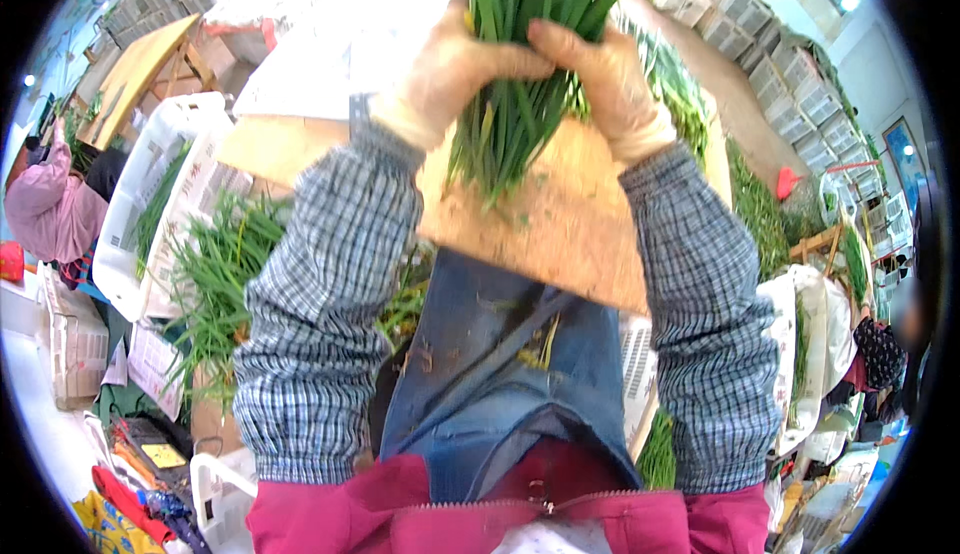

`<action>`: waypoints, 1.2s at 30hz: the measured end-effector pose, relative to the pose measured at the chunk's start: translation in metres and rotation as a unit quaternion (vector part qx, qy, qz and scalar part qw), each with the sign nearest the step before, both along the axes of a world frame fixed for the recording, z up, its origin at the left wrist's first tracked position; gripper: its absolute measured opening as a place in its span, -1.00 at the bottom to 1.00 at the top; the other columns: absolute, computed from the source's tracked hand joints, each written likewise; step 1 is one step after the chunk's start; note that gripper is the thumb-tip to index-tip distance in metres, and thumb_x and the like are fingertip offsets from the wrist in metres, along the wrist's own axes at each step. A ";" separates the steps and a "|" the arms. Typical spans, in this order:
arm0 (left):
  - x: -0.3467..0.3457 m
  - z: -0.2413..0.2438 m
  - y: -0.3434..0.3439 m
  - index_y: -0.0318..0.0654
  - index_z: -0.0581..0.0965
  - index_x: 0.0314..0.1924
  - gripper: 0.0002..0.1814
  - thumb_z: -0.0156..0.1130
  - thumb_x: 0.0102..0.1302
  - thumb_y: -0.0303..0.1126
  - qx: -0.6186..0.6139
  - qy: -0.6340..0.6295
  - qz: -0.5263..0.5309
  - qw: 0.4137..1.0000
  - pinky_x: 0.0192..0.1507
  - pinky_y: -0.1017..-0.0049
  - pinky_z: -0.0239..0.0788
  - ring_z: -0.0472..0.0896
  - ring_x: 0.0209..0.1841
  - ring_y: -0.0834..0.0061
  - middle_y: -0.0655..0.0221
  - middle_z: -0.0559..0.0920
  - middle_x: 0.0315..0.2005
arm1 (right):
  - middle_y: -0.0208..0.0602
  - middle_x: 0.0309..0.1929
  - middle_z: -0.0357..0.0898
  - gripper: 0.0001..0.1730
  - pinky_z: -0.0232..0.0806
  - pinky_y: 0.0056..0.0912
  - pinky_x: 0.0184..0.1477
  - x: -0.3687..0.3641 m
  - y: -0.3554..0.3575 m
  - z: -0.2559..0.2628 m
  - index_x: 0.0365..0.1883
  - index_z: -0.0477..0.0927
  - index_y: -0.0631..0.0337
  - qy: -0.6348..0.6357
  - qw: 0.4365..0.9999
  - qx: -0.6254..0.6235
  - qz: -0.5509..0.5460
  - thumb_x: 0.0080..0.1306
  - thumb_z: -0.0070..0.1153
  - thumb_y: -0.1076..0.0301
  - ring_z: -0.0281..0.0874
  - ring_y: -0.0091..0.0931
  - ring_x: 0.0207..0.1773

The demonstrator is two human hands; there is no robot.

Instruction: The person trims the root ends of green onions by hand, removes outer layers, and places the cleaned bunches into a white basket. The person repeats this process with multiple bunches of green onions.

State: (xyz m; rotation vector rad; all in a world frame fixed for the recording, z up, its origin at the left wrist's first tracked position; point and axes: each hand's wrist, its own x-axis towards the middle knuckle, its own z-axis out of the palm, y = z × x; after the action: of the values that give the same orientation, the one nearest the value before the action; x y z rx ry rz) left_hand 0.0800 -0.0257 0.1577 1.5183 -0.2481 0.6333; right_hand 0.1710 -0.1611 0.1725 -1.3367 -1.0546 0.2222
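A thick bunch of garlic chives (517,123) stands over the wooden board (577,216), and both of my hands are wrapped around it. My left hand (450,66) grips its left side, thumb laid across the front. From the right, my right hand (611,78) holds it with the thumb on the leaves, close to the left thumb. Thin pale gloves appear to cover both hands. The bunch's lower ends hang just above or touch the board; I cannot tell which. Its top runs out of view.
More chives (671,81) lie along the board's right side. Loose chives (225,261) heap at my left beside a white plastic crate (112,231). Green trimmings (757,213) cover floor at right. Stacked crates (795,96) line the wall. People sit at left (56,205) and right (877,351).
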 end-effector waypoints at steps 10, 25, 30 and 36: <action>-0.003 0.056 -0.004 -0.44 0.30 0.09 -0.25 0.43 -0.15 -0.45 0.012 0.017 0.040 0.999 -0.04 0.48 0.39 0.53 -0.11 0.42 0.24 0.55 -0.17 | -0.25 -0.06 0.53 -0.31 0.32 -0.44 0.04 0.014 0.010 0.057 0.02 0.45 0.31 0.052 0.992 0.028 0.110 -0.06 0.42 0.20 0.47 -0.46 -0.03; -0.044 0.045 -0.004 -0.32 0.42 0.13 -0.45 0.31 0.10 -0.41 0.091 0.001 0.169 0.981 0.01 0.54 0.35 0.54 -0.07 0.52 0.30 0.55 -0.08 | -0.20 -0.62 0.54 -0.83 0.38 -0.45 -0.46 -0.004 0.039 0.107 -0.52 0.58 0.43 -0.292 0.945 -0.069 -0.132 0.08 0.11 0.44 0.52 -0.46 -0.53; -0.137 -0.020 0.058 -0.33 0.52 0.00 -0.60 0.02 0.32 -0.19 -0.061 -0.071 0.262 0.961 0.07 0.33 0.29 0.51 0.07 0.27 0.17 0.54 0.01 | -0.20 -0.65 0.44 -0.81 0.37 -0.31 -0.55 -0.007 0.029 0.108 -0.52 0.53 0.38 -0.051 0.990 0.081 -0.105 0.05 0.02 0.39 0.42 -0.36 -0.64; -0.176 -0.083 0.035 -0.43 0.56 -0.12 -0.68 0.12 0.27 -0.31 -0.107 0.042 0.351 0.929 0.05 0.39 0.32 0.59 -0.12 0.36 0.19 0.64 -0.23 | -0.12 -0.57 0.51 -0.66 0.46 -0.26 -0.46 0.008 0.031 0.084 -0.33 0.55 0.40 -0.541 0.801 0.042 -0.252 0.07 0.08 0.24 0.53 -0.27 -0.52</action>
State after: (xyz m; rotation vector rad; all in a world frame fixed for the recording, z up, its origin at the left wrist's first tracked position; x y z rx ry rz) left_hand -0.0956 0.0096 0.0743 1.3998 0.4451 1.1144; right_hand 0.1791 -0.1298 0.2564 -1.6157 -1.5283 -1.1150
